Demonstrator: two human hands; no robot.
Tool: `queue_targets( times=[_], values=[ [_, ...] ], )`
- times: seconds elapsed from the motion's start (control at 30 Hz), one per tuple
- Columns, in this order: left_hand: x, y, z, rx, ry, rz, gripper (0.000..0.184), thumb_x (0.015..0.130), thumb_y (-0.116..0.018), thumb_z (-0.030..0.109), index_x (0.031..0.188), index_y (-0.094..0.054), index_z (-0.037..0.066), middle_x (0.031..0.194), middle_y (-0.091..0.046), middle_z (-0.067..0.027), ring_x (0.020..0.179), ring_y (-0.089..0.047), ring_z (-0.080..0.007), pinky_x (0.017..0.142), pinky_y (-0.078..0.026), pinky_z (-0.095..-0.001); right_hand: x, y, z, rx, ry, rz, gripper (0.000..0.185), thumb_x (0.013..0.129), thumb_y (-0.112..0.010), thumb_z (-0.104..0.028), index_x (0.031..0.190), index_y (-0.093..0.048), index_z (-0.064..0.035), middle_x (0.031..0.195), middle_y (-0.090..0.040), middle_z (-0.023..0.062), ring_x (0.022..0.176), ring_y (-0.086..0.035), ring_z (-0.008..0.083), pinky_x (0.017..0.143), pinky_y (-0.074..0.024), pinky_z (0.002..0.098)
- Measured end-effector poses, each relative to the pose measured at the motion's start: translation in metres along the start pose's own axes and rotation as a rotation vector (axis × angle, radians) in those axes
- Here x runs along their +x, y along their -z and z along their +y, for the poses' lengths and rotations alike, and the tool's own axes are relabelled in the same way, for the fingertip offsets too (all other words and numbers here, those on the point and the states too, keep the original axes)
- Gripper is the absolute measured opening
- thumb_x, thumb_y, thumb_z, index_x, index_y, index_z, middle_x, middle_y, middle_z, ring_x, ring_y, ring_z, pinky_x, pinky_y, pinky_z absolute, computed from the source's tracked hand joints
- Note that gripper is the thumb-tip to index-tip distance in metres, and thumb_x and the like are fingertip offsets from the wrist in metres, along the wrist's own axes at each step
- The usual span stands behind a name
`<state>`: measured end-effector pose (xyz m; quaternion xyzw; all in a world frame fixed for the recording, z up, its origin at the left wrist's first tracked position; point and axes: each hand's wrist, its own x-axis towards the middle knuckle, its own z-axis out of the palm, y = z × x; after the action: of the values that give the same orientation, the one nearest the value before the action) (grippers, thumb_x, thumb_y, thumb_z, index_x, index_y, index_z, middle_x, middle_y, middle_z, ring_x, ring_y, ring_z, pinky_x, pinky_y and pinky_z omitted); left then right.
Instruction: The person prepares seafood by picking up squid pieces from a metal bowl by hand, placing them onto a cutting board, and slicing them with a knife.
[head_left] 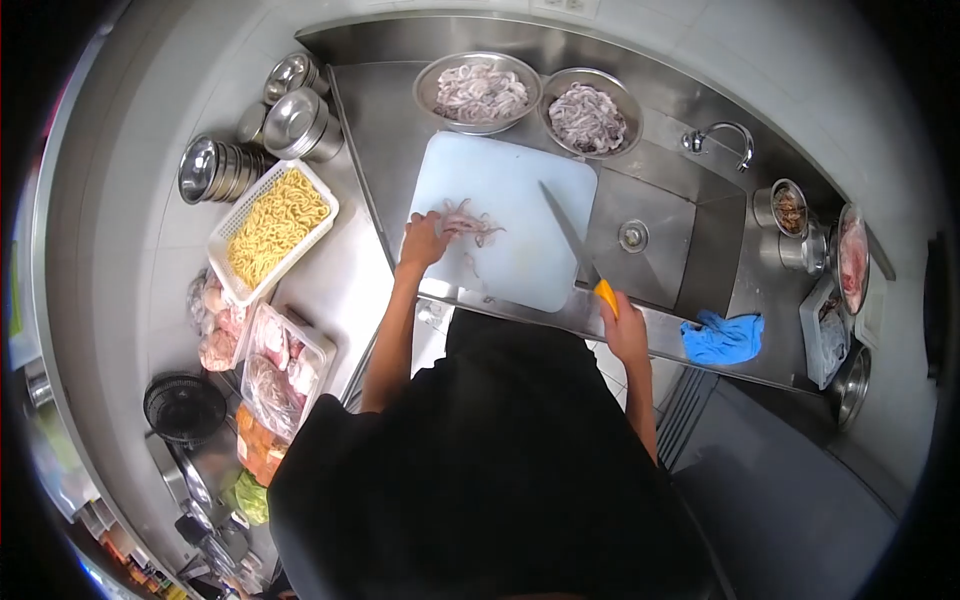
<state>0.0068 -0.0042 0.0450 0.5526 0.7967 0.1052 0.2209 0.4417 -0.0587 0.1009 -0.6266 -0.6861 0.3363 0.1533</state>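
On a pale blue-white cutting board (520,185) lies a small heap of squid tentacles (468,222), with a few loose bits below it. My left hand (427,240) is at the board's left edge, its fingers curled onto the near end of the tentacles. In my right hand (625,328) is the yellow handle of a long kitchen knife (568,224). The blade points up and left over the board's right side, apart from the squid. Behind the board stand two metal bowls, a left bowl (422,88) and a right bowl (632,108), both full of cut squid.
Right of the board is a steel sink (640,275) with a faucet (722,135). A blue cloth (722,338) rests on its front edge. To the left are a white basket (322,188) of yellow noodles, a tub (322,352) of bagged meat and stacked metal bowls (215,170).
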Motion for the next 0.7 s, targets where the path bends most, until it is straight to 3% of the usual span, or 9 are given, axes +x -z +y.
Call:
queue_targets(
  times=[0.1, 0.23, 0.43, 0.53, 0.7],
  values=[
    [-0.006, -0.028, -0.006, -0.201, -0.372, 0.220, 0.038, 0.082, -0.078, 0.011, 0.118, -0.064, 0.008, 0.122, -0.058, -0.0239, 0.108, -0.063, -0.0410, 0.095, -0.051, -0.0501, 0.021, -0.012, -0.027, -0.145, -0.002, -0.127, 0.031, 0.103, -0.056, -0.031, 0.115, -0.058, -0.0024, 0.095, -0.071, 0.0269, 0.088, -0.068, 0.0507, 0.077, -0.0527, 0.0585],
    [0.014, -0.031, 0.009, -0.344, -0.317, 0.050, 0.032, 0.081, -0.075, 0.005, 0.111, -0.065, 0.006, 0.107, -0.065, -0.0204, 0.088, -0.069, -0.0337, 0.081, -0.058, -0.0415, 0.034, -0.029, -0.033, -0.168, -0.106, -0.214, 0.030, 0.101, -0.058, -0.030, 0.113, -0.058, -0.0026, 0.097, -0.071, 0.0286, 0.092, -0.067, 0.0509, 0.082, -0.0531, 0.0604],
    [0.027, 0.035, 0.103, -0.511, -0.434, -0.144, 0.019, 0.086, -0.071, 0.003, 0.104, -0.066, 0.004, 0.085, -0.070, -0.0080, 0.072, -0.066, -0.0138, 0.070, -0.055, -0.0309, 0.007, 0.002, -0.059, -0.178, -0.151, 0.060, 0.030, 0.097, -0.061, -0.031, 0.108, -0.061, -0.0030, 0.084, -0.071, 0.0277, 0.081, -0.069, 0.0492, 0.074, -0.0548, 0.0589],
    [0.031, 0.065, 0.143, -0.619, -0.484, -0.169, 0.023, 0.084, -0.071, 0.003, 0.106, -0.065, 0.003, 0.089, -0.072, -0.0110, 0.071, -0.068, -0.0206, 0.070, -0.057, -0.0341, -0.006, 0.019, -0.061, -0.161, -0.136, 0.206, 0.029, 0.095, -0.063, -0.029, 0.107, -0.061, -0.0028, 0.081, -0.071, 0.0265, 0.077, -0.069, 0.0490, 0.071, -0.0550, 0.0583],
    [0.036, 0.049, 0.137, -0.595, -0.467, -0.106, 0.027, 0.084, -0.072, 0.002, 0.110, -0.066, 0.004, 0.093, -0.072, -0.0116, 0.075, -0.069, -0.0212, 0.073, -0.057, -0.0344, -0.017, 0.027, -0.050, -0.158, -0.100, 0.221, 0.031, 0.094, -0.064, -0.026, 0.108, -0.059, 0.0007, 0.079, -0.070, 0.0272, 0.075, -0.069, 0.0489, 0.069, -0.0552, 0.0581]
  ],
)
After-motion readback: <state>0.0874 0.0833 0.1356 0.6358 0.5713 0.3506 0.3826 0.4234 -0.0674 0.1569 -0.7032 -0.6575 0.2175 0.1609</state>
